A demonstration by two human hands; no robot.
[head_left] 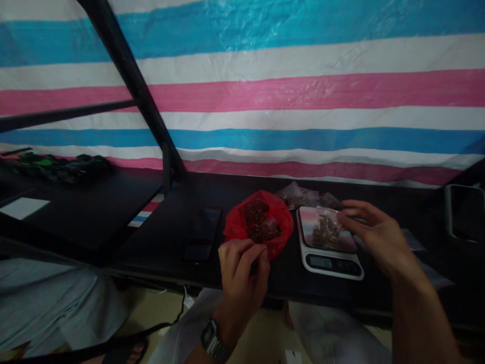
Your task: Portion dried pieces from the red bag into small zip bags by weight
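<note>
My left hand (242, 270), a watch on its wrist, hangs just in front of a red plastic bag (237, 227) that lies open with dark dried pieces in it. Its fingers are curled in a pinch; what they hold is too small to make out. My right hand (373, 232) reaches over the right edge of a small white digital scale (329, 263), fingers pinching a clear plastic bag (326, 227) of dark pieces lying on the scale's plate.
Several small clear filled bags (299, 194) lie behind the scale. A dark phone (202, 232) rests left of the red bag on the black table (170, 242). A striped tarp (303, 91) hangs behind. Dark frame bars (129, 76) stand left; a grey tray (464, 212) sits far right.
</note>
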